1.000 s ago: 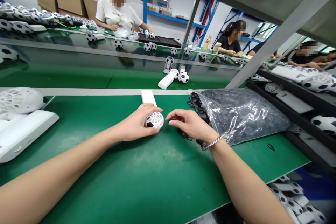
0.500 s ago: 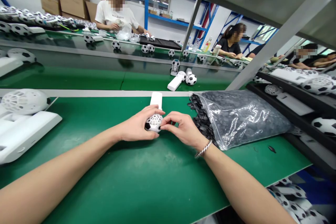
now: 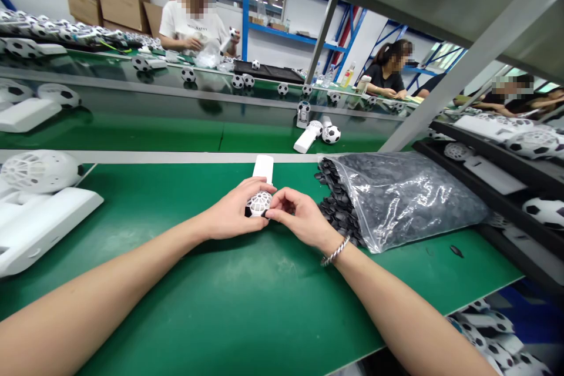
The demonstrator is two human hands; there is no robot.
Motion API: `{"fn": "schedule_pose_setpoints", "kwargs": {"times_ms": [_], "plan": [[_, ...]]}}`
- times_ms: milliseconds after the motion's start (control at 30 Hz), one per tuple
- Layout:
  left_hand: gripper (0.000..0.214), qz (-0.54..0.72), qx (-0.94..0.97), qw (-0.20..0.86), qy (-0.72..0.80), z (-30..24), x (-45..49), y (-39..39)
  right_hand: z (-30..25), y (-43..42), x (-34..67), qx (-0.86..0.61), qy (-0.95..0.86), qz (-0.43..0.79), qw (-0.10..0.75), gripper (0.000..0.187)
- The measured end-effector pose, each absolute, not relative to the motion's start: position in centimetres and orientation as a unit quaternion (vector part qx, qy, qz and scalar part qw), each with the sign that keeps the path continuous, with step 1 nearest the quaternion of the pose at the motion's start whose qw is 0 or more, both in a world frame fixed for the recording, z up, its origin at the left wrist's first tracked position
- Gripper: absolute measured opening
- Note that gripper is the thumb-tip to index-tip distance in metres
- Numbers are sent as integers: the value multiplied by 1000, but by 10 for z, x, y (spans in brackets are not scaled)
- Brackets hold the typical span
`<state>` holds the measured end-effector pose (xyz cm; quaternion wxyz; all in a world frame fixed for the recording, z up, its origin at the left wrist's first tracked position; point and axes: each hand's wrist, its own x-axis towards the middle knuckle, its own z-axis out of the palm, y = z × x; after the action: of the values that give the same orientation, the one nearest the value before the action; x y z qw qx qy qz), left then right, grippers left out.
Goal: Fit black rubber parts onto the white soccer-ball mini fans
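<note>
A white handheld fan with a football-patterned head (image 3: 258,204) lies on the green work surface, its white handle (image 3: 263,168) pointing away from me. My left hand (image 3: 235,210) is wrapped round the head from the left, fingers over the far side and thumb along the near side. At the head's right edge, my right hand (image 3: 297,215) pinches with thumb and forefinger, touching it. A dark bit shows by those fingertips; I cannot tell whether it is a loose piece or part of the head. Small black pieces (image 3: 341,211) spill from a clear plastic bag (image 3: 409,202) to the right.
Large white fan parts (image 3: 48,217) are stacked at the left edge. Beyond a pale rail (image 3: 185,157), a green conveyor belt (image 3: 176,129) carries several football fans. Black trays (image 3: 493,188) with fans stand at right, beside a slanted metal post (image 3: 423,88). Co-workers sit across the line.
The fans on the near belt have shifted right. My right fingers have closed in slightly at the head's edge. A co-worker opposite has raised a fan in one hand.
</note>
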<state>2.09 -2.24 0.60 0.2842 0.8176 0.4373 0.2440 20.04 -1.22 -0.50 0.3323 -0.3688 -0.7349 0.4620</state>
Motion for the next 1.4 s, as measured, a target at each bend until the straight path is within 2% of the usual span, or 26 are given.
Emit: {"fn": "schedule_pose_setpoints", "kwargs": {"times_ms": [133, 233, 500, 667, 767, 867, 933, 1033, 1100, 1267, 1400], "plan": [[46, 252, 816, 289, 432, 5, 21, -22, -10, -12, 200, -396, -728, 437, 350, 23], [46, 276, 814, 282, 427, 2, 21, -22, -13, -12, 199, -387, -712, 470, 349, 32], [43, 285, 810, 282, 428, 0, 23, -20, -13, -12, 198, -403, -714, 465, 335, 25], [41, 283, 812, 274, 430, 1, 23, -22, -14, -10, 196, -411, -697, 474, 348, 30], [43, 283, 811, 280, 429, -1, 24, -22, -2, -6, 209, -430, -757, 408, 275, 27], [48, 281, 810, 265, 441, -4, 25, -22, 15, -2, 232, -512, -820, 208, 148, 30], [55, 281, 796, 239, 479, -7, 26, -22, 21, 0, 244, -562, -815, 120, 69, 30], [56, 274, 778, 245, 509, -6, 25, -22, 21, 4, 251, -577, -807, 127, 14, 15], [55, 267, 781, 274, 493, -3, 21, -22, 18, 6, 251, -564, -811, 154, 24, 8], [52, 247, 791, 329, 452, 3, 14, -21, 15, 9, 248, -545, -818, 175, 50, 6], [49, 264, 780, 328, 463, 2, 15, -19, 22, 2, 240, -442, -859, 208, 154, 8]]}}
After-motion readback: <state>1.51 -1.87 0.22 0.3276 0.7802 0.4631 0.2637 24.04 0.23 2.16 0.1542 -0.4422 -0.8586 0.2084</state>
